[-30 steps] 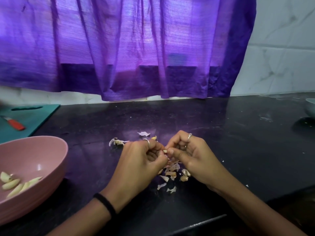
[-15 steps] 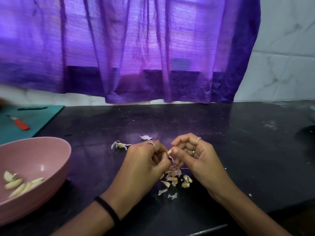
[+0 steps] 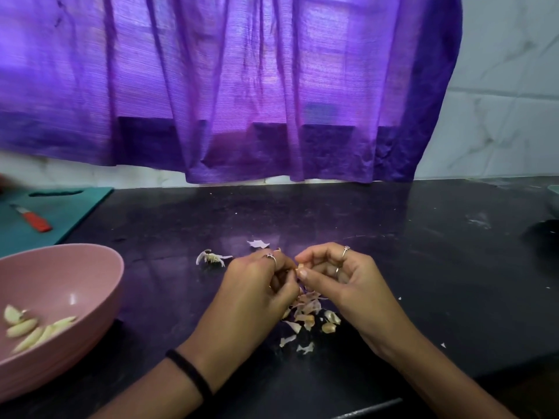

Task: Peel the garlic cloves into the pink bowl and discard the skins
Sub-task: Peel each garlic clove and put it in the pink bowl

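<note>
My left hand and right hand meet over black counter, fingertips pinching garlic clove; clove mostly hidden, only pale tip shows. Skins piled beneath. Pink bowl far left, cut off by frame edge, holds peeled cloves.

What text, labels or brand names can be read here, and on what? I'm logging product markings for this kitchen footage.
None can be read: no print shows on the pink bowl, knife, cutting board, curtain, counter or wall tiles.
</note>
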Demonstrator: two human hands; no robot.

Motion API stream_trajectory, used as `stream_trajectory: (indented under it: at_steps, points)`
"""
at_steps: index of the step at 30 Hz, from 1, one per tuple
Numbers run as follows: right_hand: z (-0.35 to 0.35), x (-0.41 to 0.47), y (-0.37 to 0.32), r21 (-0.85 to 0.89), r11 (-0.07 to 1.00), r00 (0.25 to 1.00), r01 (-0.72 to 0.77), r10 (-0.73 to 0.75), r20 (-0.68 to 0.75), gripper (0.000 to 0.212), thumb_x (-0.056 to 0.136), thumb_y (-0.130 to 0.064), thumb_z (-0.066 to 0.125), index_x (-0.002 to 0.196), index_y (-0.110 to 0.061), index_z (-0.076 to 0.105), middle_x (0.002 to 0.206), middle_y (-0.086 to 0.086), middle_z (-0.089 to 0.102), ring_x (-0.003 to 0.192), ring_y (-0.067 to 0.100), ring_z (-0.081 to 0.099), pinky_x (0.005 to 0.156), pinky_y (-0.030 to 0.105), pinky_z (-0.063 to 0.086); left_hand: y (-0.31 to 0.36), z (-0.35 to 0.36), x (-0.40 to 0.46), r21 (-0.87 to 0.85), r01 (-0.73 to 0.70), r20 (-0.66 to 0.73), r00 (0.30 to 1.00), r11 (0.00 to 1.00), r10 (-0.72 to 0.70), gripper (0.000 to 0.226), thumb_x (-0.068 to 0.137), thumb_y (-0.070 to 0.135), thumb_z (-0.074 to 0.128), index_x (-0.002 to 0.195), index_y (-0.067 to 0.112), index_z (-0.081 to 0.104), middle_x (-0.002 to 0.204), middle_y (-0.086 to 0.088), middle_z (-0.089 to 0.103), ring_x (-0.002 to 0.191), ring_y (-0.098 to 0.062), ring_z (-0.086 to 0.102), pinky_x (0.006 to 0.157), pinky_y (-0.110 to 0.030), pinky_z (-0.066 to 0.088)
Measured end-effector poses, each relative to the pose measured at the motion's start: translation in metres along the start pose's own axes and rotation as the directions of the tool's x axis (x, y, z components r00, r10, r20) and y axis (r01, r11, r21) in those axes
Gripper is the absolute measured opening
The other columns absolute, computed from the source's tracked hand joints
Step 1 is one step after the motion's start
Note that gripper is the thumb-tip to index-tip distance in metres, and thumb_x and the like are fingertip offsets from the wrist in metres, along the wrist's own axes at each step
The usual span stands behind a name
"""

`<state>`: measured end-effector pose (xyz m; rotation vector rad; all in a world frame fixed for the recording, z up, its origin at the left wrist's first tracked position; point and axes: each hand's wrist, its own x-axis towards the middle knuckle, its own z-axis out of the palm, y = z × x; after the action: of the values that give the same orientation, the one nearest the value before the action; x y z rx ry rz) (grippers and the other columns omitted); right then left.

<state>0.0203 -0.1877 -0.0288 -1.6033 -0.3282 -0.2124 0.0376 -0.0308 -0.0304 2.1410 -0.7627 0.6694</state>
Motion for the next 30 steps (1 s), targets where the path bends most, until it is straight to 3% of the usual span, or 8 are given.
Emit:
stream_trajectory:
  at_steps: [6,13,27,30]
  points:
    - [-0.0021,-0.0011,-0.002,-0.013,1.0,1.0,0.003,-0.003,-0.001,0.014,0.083,0.003,0.068,0.093,-0.006,0.069,0.08,0.003,0.07,0.074,0.013,0.065,0.072,0.025,0.056,0.0006,0.0005,0.0013,-0.001,-0.012,-0.017,1.0,1.0,0.012,0.011,0.076,0.019,0.06,0.077,0.016,0.07,0.06,0.014,0.053,0.06,0.005,0.051,0.054,-0.004,0.036]
    - [-0.0035,-0.0018,-0.0036,-0.021,1.0,1.0,0.016,-0.016,0.005,0.017,0.084,0.004,0.067,0.093,-0.01,0.07,0.083,0.003,0.07,0.076,0.014,0.064,0.074,0.026,0.056,0.0012,-0.0007,0.0014,-0.02,0.006,-0.048,0.999,1.0,-0.007,0.012,0.077,0.019,0.059,0.074,0.019,0.07,0.06,0.015,0.057,0.067,0.001,0.057,0.057,-0.002,0.038]
    - [-0.0032,-0.0025,-0.0061,-0.018,1.0,1.0,-0.008,0.008,-0.009,0.029,0.084,0.01,0.062,0.102,-0.013,0.066,0.086,0.01,0.067,0.077,0.018,0.064,0.075,0.03,0.057,0.0047,-0.0067,0.0007,0.004,0.044,-0.096,0.994,0.999,-0.043,0.013,0.083,0.006,0.066,0.079,0.017,0.071,0.065,0.015,0.059,0.073,-0.003,0.059,0.058,-0.012,0.045]
    - [-0.0039,-0.0027,-0.0059,-0.01,1.0,1.0,-0.017,0.017,-0.021,0.027,0.086,0.01,0.059,0.103,-0.011,0.066,0.085,0.01,0.069,0.074,0.016,0.066,0.072,0.027,0.057,0.005,-0.0075,0.0015,0.008,0.065,-0.11,0.992,0.998,-0.063,0.013,0.084,0.007,0.064,0.08,0.017,0.072,0.066,0.015,0.061,0.076,-0.002,0.06,0.059,-0.009,0.044]
